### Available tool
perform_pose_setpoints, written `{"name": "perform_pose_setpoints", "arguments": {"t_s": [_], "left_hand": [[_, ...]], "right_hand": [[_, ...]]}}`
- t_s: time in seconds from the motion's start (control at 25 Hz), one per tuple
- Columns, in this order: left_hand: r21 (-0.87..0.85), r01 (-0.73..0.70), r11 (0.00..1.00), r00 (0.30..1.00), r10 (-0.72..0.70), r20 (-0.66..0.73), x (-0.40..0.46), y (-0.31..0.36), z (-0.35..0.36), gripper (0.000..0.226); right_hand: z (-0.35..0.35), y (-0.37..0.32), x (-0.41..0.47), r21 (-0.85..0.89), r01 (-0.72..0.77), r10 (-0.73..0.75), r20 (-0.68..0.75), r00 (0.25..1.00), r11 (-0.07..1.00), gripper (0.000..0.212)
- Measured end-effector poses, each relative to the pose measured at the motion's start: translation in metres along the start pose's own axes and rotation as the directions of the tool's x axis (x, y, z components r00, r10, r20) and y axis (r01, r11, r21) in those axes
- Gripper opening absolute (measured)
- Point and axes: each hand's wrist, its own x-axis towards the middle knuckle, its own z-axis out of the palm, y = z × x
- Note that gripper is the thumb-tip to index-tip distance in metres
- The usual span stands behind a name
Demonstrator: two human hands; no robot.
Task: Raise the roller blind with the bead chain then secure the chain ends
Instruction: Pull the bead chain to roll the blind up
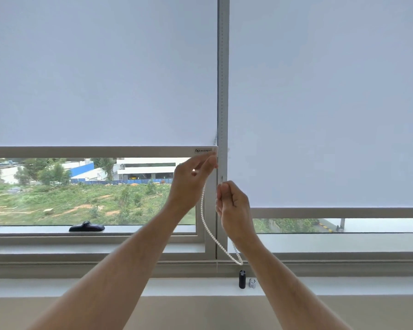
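Two matte white fabric roller blinds hang side by side: the left blind (pixel 100 72) has its bottom bar higher than that of the right blind (pixel 327 103). Between them a white bead chain (pixel 206 225) droops in one loop to the sill. The left hand (pixel 191 184) pinches the chain high up, fingers closed on it; the right hand (pixel 234 206) is fisted, seemingly around the other strand. On the window sill (pixel 105 285) stand one black cylinder (pixel 242 279) and one small silver piece (pixel 252 283).

upper-floor office-like room: wide aluminium-framed window (pixel 210 246), plain roller blinds (pixel 100 72), industrial buildings (pixel 150 166) outside
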Motion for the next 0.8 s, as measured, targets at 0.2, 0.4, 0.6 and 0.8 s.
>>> {"name": "perform_pose_setpoints", "arguments": {"t_s": [0.2, 0.4, 0.6, 0.8], "left_hand": [[-0.067, -0.008, 0.998, 0.999, 0.010, 0.030, 0.041, 0.029, 0.006, 0.015], [-0.140, 0.017, 0.990, 1.000, -0.016, 0.011, 0.039, 0.024, 0.002, 0.014], [-0.110, -0.010, 0.994, 0.999, 0.014, 0.034, 0.031, 0.019, 0.009, 0.013], [-0.069, 0.023, 0.997, 0.998, -0.018, 0.065, 0.006, 0.002, 0.014, 0.014]], "right_hand": [[0.001, 0.013, -0.023, -0.016, -0.021, 0.021, 0.029, 0.999, 1.000, 0.037], [-0.015, 0.009, -0.013, 0.007, 0.081, -0.081, -0.001, 0.997, 0.997, 0.055], [-0.023, -0.039, 0.061, -0.038, 0.168, -0.172, -0.157, 0.973, 0.985, 0.045], [-0.016, -0.091, 0.110, -0.087, 0.160, -0.164, -0.047, 0.985, 0.983, 0.033]]}}
